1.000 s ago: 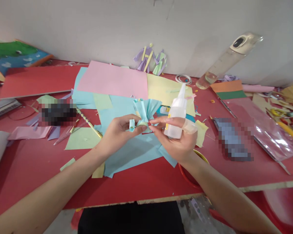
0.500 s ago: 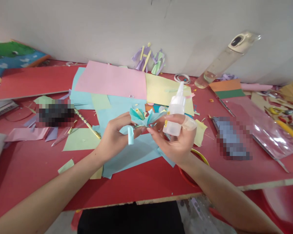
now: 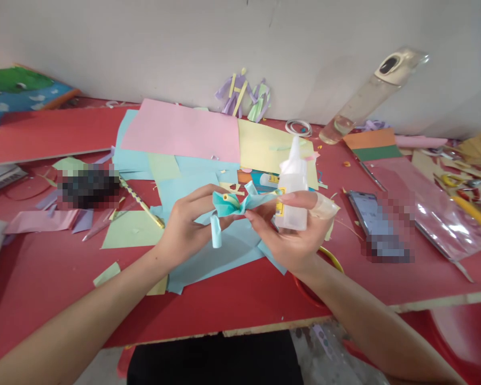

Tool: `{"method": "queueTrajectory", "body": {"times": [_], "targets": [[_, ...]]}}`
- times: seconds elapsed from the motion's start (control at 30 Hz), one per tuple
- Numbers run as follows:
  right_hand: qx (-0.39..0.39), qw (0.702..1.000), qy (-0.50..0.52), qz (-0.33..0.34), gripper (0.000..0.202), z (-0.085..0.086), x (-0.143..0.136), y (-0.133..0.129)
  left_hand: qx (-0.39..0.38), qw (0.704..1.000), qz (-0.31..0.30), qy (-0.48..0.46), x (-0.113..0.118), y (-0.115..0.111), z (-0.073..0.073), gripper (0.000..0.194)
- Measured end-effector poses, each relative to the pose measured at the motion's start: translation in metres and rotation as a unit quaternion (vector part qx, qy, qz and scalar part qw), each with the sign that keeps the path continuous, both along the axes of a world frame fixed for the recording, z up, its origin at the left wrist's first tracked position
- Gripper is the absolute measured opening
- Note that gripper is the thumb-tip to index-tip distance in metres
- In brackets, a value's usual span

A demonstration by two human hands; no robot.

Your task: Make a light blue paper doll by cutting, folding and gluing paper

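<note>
A folded blue paper piece [image 3: 228,205] with a yellow paper roll in it is held between my two hands above the table. My left hand [image 3: 194,219] grips its left side, and a small blue paper tube hangs down beside the fingers. On the right, my right hand [image 3: 292,227] pinches the paper's other end. That same hand also holds a clear glue bottle [image 3: 293,187] upright, nozzle up, against its fingers. A pale wrap covers one finger of my right hand. Some fingertips are hidden behind the paper.
Pink paper [image 3: 184,131], yellow paper [image 3: 264,144] and blue sheets lie behind the hands. Two paper figures [image 3: 232,93] lean on the wall. A tilted water bottle [image 3: 361,101] rests at the back right. A phone [image 3: 369,214] lies right, a patterned pencil [image 3: 142,202] left.
The paper piece has turned slightly between my hands, and its hanging tube sits a little lower. My right hand and the glue bottle have shifted slightly right.
</note>
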State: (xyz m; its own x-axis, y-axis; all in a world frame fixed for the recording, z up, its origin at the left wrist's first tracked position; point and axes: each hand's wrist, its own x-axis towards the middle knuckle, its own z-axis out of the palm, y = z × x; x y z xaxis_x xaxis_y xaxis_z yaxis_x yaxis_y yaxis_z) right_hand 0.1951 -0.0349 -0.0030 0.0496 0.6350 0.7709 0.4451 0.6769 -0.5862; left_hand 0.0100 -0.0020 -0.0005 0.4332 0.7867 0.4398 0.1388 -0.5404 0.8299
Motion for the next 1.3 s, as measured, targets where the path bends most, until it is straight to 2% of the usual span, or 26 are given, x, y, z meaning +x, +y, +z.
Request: {"method": "queueTrajectory", "body": {"times": [0.2, 0.4, 0.7, 0.8, 0.9, 1.07, 1.17, 1.3], "targets": [[-0.004, 1.000, 0.023, -0.001, 0.046, -0.001, -0.002, -0.001, 0.019, 1.000, -0.006, 0.008, 0.000, 0.001, 0.001, 0.015], [0.013, 1.000, 0.021, 0.014, 0.053, -0.001, 0.000, 0.002, 0.100, 0.995, -0.019, -0.023, 0.000, 0.006, -0.006, 0.014], [-0.012, 0.997, 0.056, 0.057, 0.056, 0.001, -0.001, 0.003, 0.084, 0.996, -0.022, -0.032, 0.001, 0.006, -0.007, 0.018], [-0.028, 0.995, 0.067, 0.072, 0.054, 0.002, -0.002, 0.003, 0.047, 0.998, -0.020, -0.025, 0.001, 0.005, -0.006, 0.015], [-0.076, 0.990, 0.082, 0.084, 0.053, 0.004, -0.003, 0.003, -0.028, 1.000, 0.004, -0.009, 0.003, 0.004, -0.002, 0.007], [-0.133, 0.984, 0.086, 0.087, 0.049, 0.007, -0.001, 0.005, -0.165, 0.983, 0.076, 0.005, 0.004, 0.006, 0.008, 0.020], [-0.126, 0.986, 0.062, 0.084, 0.050, 0.006, -0.001, 0.005, -0.205, 0.977, 0.058, -0.009, 0.004, 0.008, 0.009, 0.024], [-0.128, 0.989, 0.025, 0.065, 0.050, 0.000, -0.001, 0.003, -0.207, 0.978, 0.016, -0.022, 0.005, 0.008, 0.010, 0.024]]}}
